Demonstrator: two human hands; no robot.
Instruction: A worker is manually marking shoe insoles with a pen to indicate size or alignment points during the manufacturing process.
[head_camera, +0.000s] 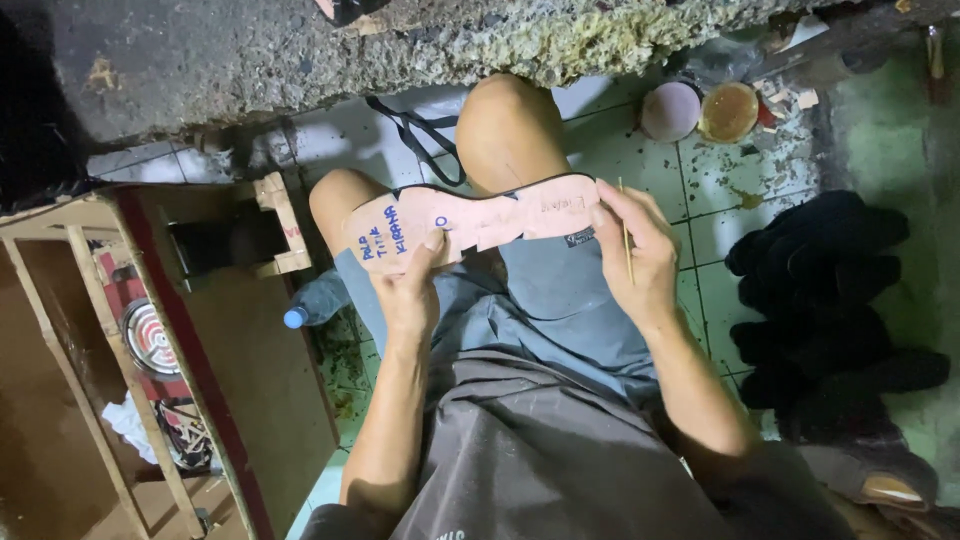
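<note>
**A:** Containers first. What's on the floor ahead of you?

**B:** Two round open tins on the tiled floor (700, 190) past your right knee. The one on the right (728, 111) holds an amber, glossy liquid, likely glue but can't confirm. The one on the left (670, 110) shows a pale pinkish surface; can't tell whether that's contents or a lid. Debris and scraps around both.

**A:** Anything else that holds stuff?

**B:** A clear plastic bottle (312, 303) with a blue cap lies just beside your left thigh. Contents not readable. On your left an open wooden crate (90, 300) holds a round coil-like object, white rags and printed scraps.

**A:** Now the piece you're holding.

**B:** Pink sole-shaped pattern (475, 218), flat, black edge along the top, one long side cut in steps. Blue handwriting at the wide end, faint marks near the narrow end. It sits across your lap, over your knees.

**A:** Hands?

**B:** Your left hand (408, 290) is clamped on the wide end, thumb on top. Your right hand (640, 250) grips the narrow end and also pinches a thin wooden stick (626, 235), upright. The hands are well apart, one at each end.

**A:** Right side?

**B:** A pile of black shoe pieces (830, 300) on the floor.
</note>
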